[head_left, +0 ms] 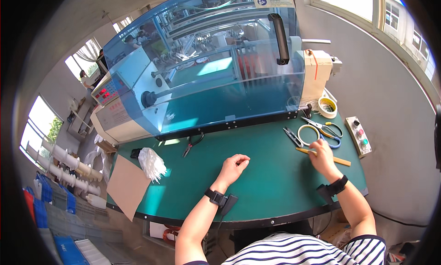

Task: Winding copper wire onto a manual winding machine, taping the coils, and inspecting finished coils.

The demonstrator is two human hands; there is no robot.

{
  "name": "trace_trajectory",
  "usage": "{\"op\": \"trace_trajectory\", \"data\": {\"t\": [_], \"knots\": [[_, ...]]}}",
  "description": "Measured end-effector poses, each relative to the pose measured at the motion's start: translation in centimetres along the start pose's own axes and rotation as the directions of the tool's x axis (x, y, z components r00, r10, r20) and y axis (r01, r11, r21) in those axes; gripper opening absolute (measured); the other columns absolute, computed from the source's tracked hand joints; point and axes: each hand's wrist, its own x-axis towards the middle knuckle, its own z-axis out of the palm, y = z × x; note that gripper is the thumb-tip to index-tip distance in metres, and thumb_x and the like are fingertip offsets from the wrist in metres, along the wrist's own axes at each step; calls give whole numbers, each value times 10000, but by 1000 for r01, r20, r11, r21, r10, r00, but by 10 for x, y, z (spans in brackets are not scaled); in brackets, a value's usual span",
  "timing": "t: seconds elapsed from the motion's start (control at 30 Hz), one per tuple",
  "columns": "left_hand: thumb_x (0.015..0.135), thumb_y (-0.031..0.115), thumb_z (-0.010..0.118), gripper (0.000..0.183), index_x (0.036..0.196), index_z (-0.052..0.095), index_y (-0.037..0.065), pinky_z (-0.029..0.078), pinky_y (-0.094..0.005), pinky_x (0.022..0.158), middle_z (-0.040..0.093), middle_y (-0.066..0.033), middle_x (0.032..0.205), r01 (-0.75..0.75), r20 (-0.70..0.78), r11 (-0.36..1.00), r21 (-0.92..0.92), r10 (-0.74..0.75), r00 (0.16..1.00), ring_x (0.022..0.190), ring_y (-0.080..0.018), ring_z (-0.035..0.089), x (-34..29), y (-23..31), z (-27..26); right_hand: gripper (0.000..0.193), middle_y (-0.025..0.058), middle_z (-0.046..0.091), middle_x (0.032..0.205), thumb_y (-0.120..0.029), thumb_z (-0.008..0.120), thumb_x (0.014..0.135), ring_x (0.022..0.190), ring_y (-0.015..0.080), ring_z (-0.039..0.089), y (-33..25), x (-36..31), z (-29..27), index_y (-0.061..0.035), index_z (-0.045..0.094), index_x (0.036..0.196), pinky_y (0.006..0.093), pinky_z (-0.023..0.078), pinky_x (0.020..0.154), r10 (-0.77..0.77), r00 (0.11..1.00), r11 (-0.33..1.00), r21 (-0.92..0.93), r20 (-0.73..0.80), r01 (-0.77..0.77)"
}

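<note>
My left hand (233,167) hovers over or rests on the middle of the green tabletop (257,187), its fingers curled in and nothing visible in them. On the right, my right hand (323,157) is closed on a flat yellow stick (342,161), which shows on both sides of the fingers. Just beyond that hand lie scissors with blue and yellow handles (332,141), another pair of scissors (313,123), a cream ring (301,133) and dark tweezers or snips (291,137). The palm hides part of the stick.
A winding machine under a blue clear cover (206,113) fills the far side. A tape roll (327,107) and a button box (359,137) stand at right. Pliers (192,145), a bundle of white tubes (152,165) and brown cardboard (127,184) lie at left.
</note>
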Motion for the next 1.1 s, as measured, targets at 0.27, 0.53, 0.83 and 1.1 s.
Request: {"op": "trace_trajectory", "data": {"t": [0.27, 0.53, 0.83, 1.1], "knots": [[798, 131, 669, 410, 1164, 514, 28, 476, -289, 703, 584, -76, 980, -452, -245, 875, 177, 483, 840, 823, -160, 573, 99, 141, 5, 605, 147, 227, 1481, -366, 474, 905, 1378, 305, 184, 101, 36, -20, -43, 311, 1390, 453, 176, 1094, 214, 917, 932, -351, 336, -89], [775, 231, 684, 772, 1342, 256, -71, 376, -456, 898, 508, -229, 1124, -553, -491, 702, 448, 710, 505, 1012, -338, 510, 183, 235, 47, 605, 117, 209, 1497, -396, 422, 922, 1394, 258, 155, 99, 35, -13, -59, 292, 1407, 453, 142, 1103, 249, 900, 919, -381, 359, -102], [761, 116, 636, 626, 1288, 358, -74, 472, -441, 694, 582, -230, 889, -442, -497, 723, 531, 688, 529, 817, -363, 576, 174, 235, 24, 566, 109, 213, 1497, -355, 407, 932, 1396, 243, 153, 91, 37, -21, -74, 295, 1411, 425, 117, 1114, 260, 894, 913, -395, 364, -105], [792, 93, 648, 473, 1225, 481, 4, 495, -335, 672, 641, -148, 860, -261, -648, 721, 643, 693, 316, 726, -241, 634, 128, 155, -114, 562, 110, 227, 1491, -312, 441, 920, 1390, 248, 172, 92, 36, -15, -59, 302, 1402, 425, 131, 1112, 238, 905, 919, -384, 353, -92]]}}
